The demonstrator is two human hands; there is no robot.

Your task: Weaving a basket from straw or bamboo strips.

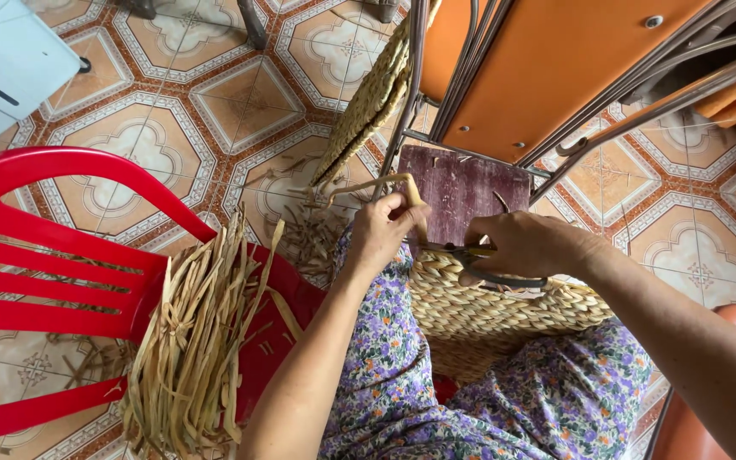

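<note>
On your lap rests the basket (pixel 504 311); your left hand (pixel 382 232) pinches a strand (pixel 374 184), your right hand (pixel 523 245) grips scissors (pixel 479 262), red chair (pixel 53 281) with straw (pixel 193 349) alongside

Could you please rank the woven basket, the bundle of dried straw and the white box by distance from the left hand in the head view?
From the left hand:
1. Woven basket, just right, on the lap.
2. Bundle of dried straw, lower left, on the red chair.
3. White box, far upper left.

Bare forearms — purple floral-print garment (pixel 402 383)
</note>
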